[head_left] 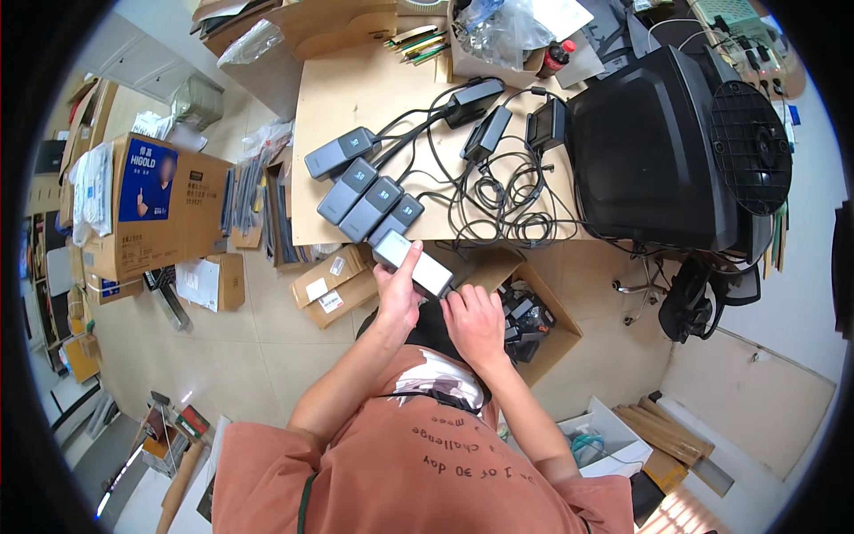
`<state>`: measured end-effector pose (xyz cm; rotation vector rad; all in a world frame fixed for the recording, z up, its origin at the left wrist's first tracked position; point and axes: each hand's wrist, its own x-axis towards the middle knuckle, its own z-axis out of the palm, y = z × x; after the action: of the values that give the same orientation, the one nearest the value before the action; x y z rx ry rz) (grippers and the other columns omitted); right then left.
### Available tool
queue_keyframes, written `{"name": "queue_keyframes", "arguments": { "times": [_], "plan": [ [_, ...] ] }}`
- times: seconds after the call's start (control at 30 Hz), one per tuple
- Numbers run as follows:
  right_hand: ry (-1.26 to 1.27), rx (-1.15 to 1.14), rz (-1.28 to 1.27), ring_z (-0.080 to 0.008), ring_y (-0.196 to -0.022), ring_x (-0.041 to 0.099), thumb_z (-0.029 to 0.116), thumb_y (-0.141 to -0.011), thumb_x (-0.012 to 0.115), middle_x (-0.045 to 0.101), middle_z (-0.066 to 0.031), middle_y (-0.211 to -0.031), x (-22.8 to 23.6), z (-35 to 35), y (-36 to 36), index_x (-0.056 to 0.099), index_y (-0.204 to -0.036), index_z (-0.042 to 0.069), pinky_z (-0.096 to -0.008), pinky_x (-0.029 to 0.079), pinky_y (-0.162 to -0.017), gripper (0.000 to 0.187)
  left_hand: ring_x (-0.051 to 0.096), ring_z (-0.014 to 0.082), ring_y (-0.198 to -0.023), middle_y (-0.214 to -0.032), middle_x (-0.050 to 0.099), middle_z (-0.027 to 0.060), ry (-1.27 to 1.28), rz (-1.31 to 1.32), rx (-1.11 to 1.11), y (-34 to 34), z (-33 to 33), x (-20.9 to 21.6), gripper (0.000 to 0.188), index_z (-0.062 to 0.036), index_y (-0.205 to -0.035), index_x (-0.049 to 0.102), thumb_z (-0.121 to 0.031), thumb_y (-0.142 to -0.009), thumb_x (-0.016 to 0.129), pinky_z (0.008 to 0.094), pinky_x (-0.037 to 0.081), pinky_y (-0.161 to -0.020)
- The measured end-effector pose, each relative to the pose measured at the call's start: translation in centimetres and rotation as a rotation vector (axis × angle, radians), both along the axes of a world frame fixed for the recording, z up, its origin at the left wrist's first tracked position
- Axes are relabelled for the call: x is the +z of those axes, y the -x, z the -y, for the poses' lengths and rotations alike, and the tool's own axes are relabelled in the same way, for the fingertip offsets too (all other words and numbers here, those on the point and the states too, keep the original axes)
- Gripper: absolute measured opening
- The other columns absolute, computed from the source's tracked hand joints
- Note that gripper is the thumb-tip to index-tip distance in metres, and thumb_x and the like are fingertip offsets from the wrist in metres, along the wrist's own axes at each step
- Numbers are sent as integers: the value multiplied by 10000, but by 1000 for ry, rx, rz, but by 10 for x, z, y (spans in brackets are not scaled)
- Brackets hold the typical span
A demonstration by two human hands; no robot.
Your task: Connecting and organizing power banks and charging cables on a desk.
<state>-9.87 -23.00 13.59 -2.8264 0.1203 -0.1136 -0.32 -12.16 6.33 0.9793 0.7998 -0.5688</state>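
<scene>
In front of my body, over the table's near edge, I hold a pale grey block shaped like a power bank (pixel 427 270). My left hand (pixel 398 294) is wrapped round it, thumb lying on its upper face. At the block's lower right end, the fingers of my right hand (pixel 476 322) are bent and pressed together by a small dark part; what they pinch is hidden. Just beyond, several dark grey power banks (pixel 369 208) with lit displays lie side by side near the table edge. Another power bank (pixel 338 151) rests behind them at an angle, with black cables running from the group.
Black charger bricks (pixel 487 133) and tangled black cables (pixel 503 198) cover the table's middle. A large black monitor (pixel 654 147) stands at right. An open carton (pixel 556 343) of dark items sits below my right hand, and a flat brown box (pixel 334 287) lies at left.
</scene>
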Motion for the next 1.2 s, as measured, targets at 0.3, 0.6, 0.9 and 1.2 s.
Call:
{"name": "queue_keyframes", "arguments": {
  "times": [0.3,0.6,0.9,1.2],
  "plan": [
    [6,164,-80,-226,-836,567,183,-865,711,537,-52,-821,-19,19,-10,598,-818,89,-372,445,-719,154,615,204,-999,-1156,568,111,-123,10,-56,-17,13,-3,713,-58,-1300,367,-296,-850,865,376,552,-771],
    [-225,82,-12,-268,-761,555,180,-854,750,534,-65,-794,-6,49,33,608,-828,80,-392,431,-665,176,562,220,-1160,-1303,524,123,-231,164,-21,-61,30,-1,715,-61,-1372,356,-349,-901,811,401,508,-969],
    [-1688,-1066,515,-94,-668,434,288,-1110,485,534,5,-819,-43,110,-73,541,-1006,97,-268,380,-610,225,639,178,-1113,-1222,616,47,-89,-202,-94,-33,11,7,542,-117,-1290,523,-406,-903,769,467,515,-945],
    [-1860,-1087,561,-132,-677,488,199,-1099,482,516,-15,-775,-98,122,-130,539,-1062,42,-292,421,-622,171,699,224,-1060,-1199,709,64,87,-401,179,-4,-11,9,415,-108,-1219,660,-440,-972,688,322,584,-899]
  ]
}}
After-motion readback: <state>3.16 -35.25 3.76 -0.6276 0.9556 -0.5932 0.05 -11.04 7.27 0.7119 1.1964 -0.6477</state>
